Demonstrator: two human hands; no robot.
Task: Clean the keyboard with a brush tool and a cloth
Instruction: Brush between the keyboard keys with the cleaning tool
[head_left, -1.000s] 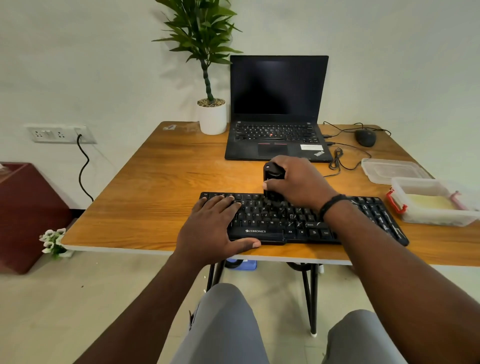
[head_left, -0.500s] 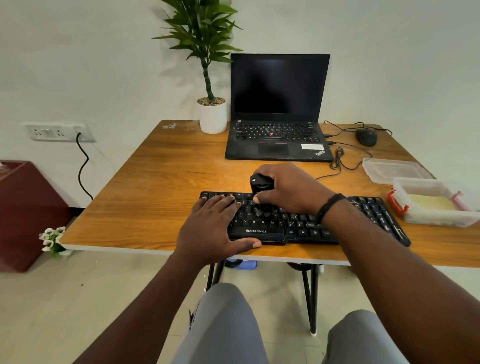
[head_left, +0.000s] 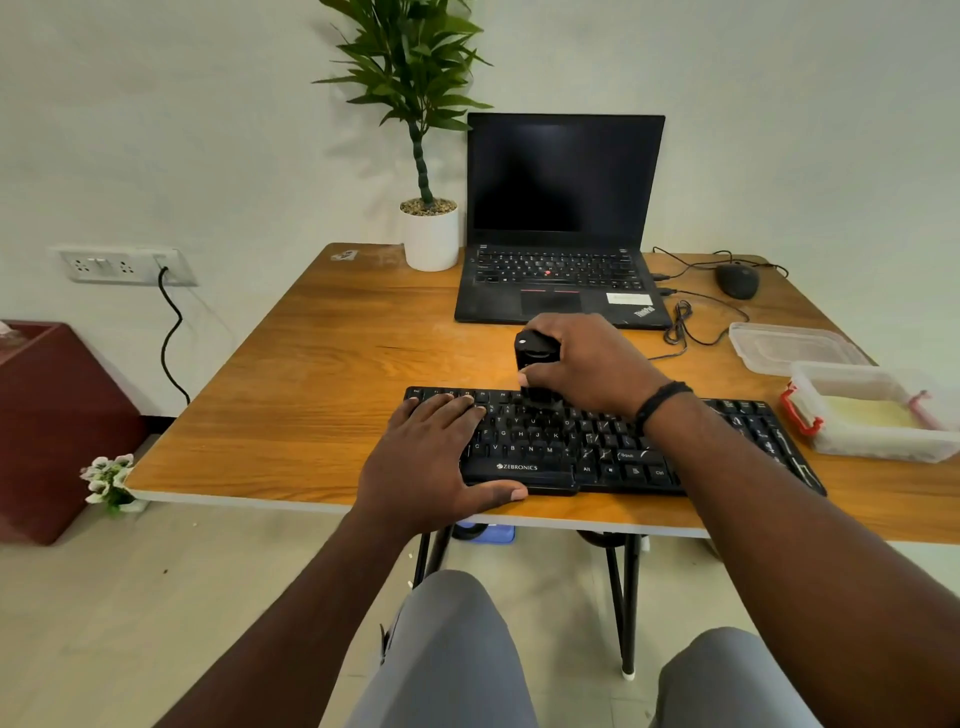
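Observation:
A black keyboard (head_left: 571, 447) lies along the front edge of the wooden table (head_left: 322, 395). My right hand (head_left: 587, 366) grips a black brush tool (head_left: 535, 364) held upright, its lower end on the top key rows near the keyboard's middle. My left hand (head_left: 436, 457) rests flat on the keyboard's left end, fingers straight over the keys and thumb against its front edge. A yellowish cloth (head_left: 867, 413) lies inside a clear plastic box (head_left: 878, 447) at the right.
An open black laptop (head_left: 561, 218) stands behind the keyboard, with a potted plant (head_left: 428, 228) to its left and a mouse (head_left: 737, 279) with cables to its right. A clear lid (head_left: 795, 347) lies behind the box. A maroon bin (head_left: 52, 426) stands on the floor at left.
My right hand swept the brush tool left and toward me over the keys, then back up to the top rows. My left hand has stayed put on the keyboard.

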